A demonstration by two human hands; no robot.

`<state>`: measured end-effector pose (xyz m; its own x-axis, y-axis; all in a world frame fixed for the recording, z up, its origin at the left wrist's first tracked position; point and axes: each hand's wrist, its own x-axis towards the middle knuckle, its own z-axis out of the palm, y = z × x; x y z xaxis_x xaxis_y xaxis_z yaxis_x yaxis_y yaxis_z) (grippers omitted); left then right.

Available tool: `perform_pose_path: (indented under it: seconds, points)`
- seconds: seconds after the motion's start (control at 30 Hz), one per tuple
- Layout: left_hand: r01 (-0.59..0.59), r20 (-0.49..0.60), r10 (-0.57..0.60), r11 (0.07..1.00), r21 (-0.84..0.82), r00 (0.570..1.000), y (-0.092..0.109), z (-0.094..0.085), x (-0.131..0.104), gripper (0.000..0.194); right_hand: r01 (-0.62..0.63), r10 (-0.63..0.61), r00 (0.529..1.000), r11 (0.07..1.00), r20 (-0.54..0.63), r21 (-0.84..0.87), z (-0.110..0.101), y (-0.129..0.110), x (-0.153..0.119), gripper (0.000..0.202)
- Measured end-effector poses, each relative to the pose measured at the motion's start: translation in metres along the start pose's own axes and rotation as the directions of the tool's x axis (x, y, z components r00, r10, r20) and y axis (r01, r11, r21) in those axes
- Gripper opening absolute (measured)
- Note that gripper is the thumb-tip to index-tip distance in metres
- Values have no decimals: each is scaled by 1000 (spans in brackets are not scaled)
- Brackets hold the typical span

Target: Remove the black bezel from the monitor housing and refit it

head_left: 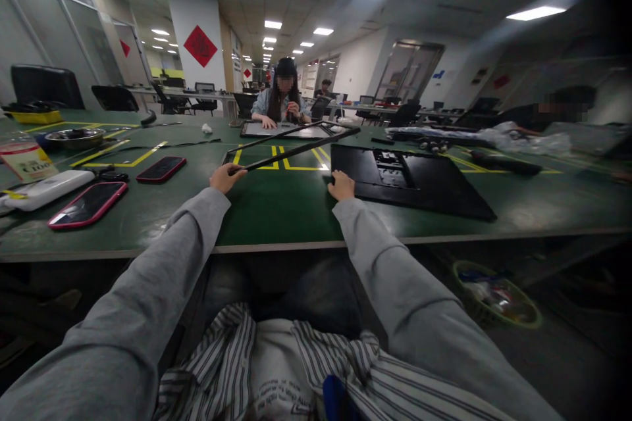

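Note:
My left hand (227, 177) is closed around the near corner of a thin black rectangular frame (301, 148). The frame is tilted, its far end raised above the green table (276, 210). My right hand (342, 185) grips the left edge of a flat black panel (434, 187), with the fingers curled at the rim and the fingertips partly hidden. That panel lies on the table to the right and has a rectangular section with cut-outs near its upper middle.
Two red-edged phones (162, 170), a white device (52, 189), a bottle (24, 158) and a metal bowl (74, 137) stand at left. Across the table a person (281, 102) works on another panel. Plastic wrap (513, 138) lies at right; a basket (496, 296) is below.

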<state>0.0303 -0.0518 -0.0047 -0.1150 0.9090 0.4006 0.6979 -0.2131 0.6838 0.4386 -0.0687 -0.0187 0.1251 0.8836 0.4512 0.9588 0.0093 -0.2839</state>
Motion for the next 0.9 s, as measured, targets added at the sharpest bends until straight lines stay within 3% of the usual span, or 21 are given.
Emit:
perform_pose_path:
  seconds: [0.13, 0.3, 0.37, 0.43, 0.53, 0.63, 0.7, 0.8, 0.9]
  points:
    - [-24, 20, 24, 1000, -1, 1000, -3, 1, 1, 40, 154, -160, 985, 985, 67, 83, 18, -90, -8, 46]
    - [-99, 13, 99, 995, -30, 995, -3, 3, 2, 39, 334, -368, 918, 920, 152, 205, 43, -208, -31, 55]
    - [-111, 18, 111, 994, -23, 994, 0, 2, 1, 38, 422, -466, 870, 873, 162, 246, 51, -241, -40, 58]
    - [-113, 11, 113, 993, 14, 994, 5, -1, -1, 37, 461, -510, 849, 843, 138, 277, 56, -256, -43, 61]
    - [-113, -17, 115, 988, 100, 993, 13, -5, -5, 38, 399, -435, 898, 870, 72, 289, 52, -240, -36, 57]
    - [-130, -37, 139, 974, 187, 990, 20, -9, -11, 38, 188, -196, 981, 944, 5, 270, 37, -185, -18, 45]
    - [-158, -46, 173, 961, 228, 984, 25, -11, -15, 37, 6, 15, 997, 965, -78, 264, 24, -137, -5, 38]
    - [-183, -59, 206, 945, 269, 977, 33, -14, -22, 35, -186, 253, 953, 924, -169, 333, 4, -63, 13, 39]
    - [-193, -64, 220, 937, 291, 973, 40, -15, -30, 35, -345, 480, 843, 829, -243, 440, -12, 4, 28, 42]
